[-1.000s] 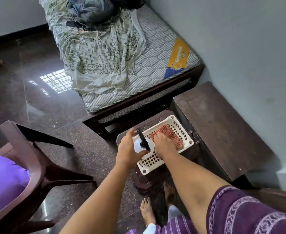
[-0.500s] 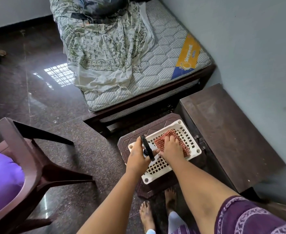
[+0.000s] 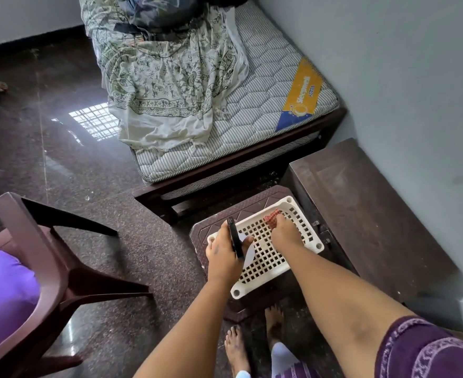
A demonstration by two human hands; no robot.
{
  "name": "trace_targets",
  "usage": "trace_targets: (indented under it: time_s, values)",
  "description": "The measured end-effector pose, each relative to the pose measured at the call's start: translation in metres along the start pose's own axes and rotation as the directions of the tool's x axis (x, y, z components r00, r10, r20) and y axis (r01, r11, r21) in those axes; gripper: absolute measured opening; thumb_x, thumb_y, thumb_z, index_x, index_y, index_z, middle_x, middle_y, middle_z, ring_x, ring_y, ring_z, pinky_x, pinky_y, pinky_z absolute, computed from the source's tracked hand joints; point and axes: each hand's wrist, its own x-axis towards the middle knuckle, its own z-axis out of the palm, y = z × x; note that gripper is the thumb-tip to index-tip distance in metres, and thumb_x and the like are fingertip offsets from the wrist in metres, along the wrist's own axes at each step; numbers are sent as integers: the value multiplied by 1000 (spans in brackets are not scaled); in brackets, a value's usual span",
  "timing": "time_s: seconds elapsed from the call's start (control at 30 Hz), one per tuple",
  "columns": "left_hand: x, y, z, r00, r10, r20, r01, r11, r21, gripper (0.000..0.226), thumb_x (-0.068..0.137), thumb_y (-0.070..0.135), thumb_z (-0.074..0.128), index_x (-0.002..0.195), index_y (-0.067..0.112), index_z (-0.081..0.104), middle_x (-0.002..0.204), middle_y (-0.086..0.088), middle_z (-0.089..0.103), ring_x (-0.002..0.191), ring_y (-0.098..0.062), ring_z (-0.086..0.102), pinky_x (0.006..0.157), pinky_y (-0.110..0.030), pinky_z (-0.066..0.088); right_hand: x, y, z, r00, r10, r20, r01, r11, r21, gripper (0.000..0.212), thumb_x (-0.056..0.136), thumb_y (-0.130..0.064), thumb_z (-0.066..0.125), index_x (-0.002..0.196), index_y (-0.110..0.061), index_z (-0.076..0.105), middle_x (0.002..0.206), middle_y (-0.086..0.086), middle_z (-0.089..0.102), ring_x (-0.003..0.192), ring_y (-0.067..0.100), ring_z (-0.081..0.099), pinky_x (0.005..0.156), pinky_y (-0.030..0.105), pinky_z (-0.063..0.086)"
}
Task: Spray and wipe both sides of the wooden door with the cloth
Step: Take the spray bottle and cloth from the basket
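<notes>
A white perforated plastic basket point(image 3: 263, 264) sits on a dark brown plastic stool point(image 3: 216, 223). My left hand point(image 3: 223, 255) grips a spray bottle point(image 3: 236, 238) with a black trigger head and white body, held over the basket's left side. My right hand point(image 3: 285, 233) is inside the basket and grips a red checked cloth point(image 3: 272, 215), which is bunched under my fingers and mostly hidden. No wooden door is in view.
A dark wooden cabinet top point(image 3: 367, 214) stands right of the stool against the pale wall. A bed point(image 3: 266, 110) with a quilted mattress and a patterned sheet lies behind. A brown plastic chair point(image 3: 47, 263) with a purple cushion stands at left. My bare feet point(image 3: 236, 347) are below.
My right hand has bunched the red cloth together and gathered it into its grip. The left hand has tilted the spray bottle and shifted slightly over the basket.
</notes>
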Motion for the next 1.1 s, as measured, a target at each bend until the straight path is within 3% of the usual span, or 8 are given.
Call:
trace_targets:
  time_s: [0.2,0.33,0.43,0.57,0.67,0.8,0.9,1.1]
  values:
    - [-5,10,-10,991,100,-91,-110,988,-110,71,85,75,38,130,21,48,118,8,42,100,-17,54,87,-45,50,-9,-2,-31,987,152,45,-158,948,277,48,101,-16,35,149,-23,38,138,12,54,123,33,53,99,38,42]
    - [-8,20,-14,987,90,-133,-120,964,-239,48,86,79,43,116,42,47,116,4,58,105,-17,61,95,-46,51,-12,-2,-45,948,289,136,-317,801,508,45,101,-17,34,143,-11,47,124,17,60,108,32,59,89,35,46]
    - [-7,26,-16,985,69,-157,-113,949,-295,37,84,80,47,105,50,50,104,14,63,94,-20,69,88,-52,55,-23,2,-51,892,254,373,-451,481,752,40,92,-32,58,117,-1,62,96,11,67,78,27,66,69,33,54]
    - [-14,45,-25,977,153,-150,-192,937,-293,23,89,70,50,92,48,55,92,9,62,86,-23,65,78,-52,57,-43,6,-63,896,173,410,-441,461,770,63,64,-20,92,116,-3,60,103,17,70,87,35,71,75,49,60]
    - [-24,57,-32,976,181,-118,-206,943,-261,21,89,65,53,89,45,55,88,9,60,81,-22,65,78,-51,56,-61,8,-79,885,108,452,-460,350,816,55,69,-2,85,118,2,61,105,22,70,88,36,69,74,48,59]
    - [-36,76,-39,974,198,-111,-219,948,-232,15,97,39,61,85,30,57,81,5,56,74,-17,55,73,-44,50,-84,17,-106,882,37,470,-465,237,853,50,76,-10,79,120,3,60,102,19,72,83,30,71,69,39,60]
    - [-42,91,-42,967,241,-87,-255,941,-221,16,97,32,62,85,22,58,81,-4,58,74,-22,55,71,-47,47,-110,23,-129,899,-20,437,-435,80,897,18,89,2,57,106,6,62,93,22,71,78,35,70,65,48,61]
    - [-57,143,-35,934,355,-30,-353,910,-220,17,96,23,64,87,9,62,85,-14,63,79,-30,60,73,-48,48,-141,44,-157,948,-14,319,-319,-97,943,27,93,13,33,103,9,58,105,25,63,95,38,60,101,57,42]
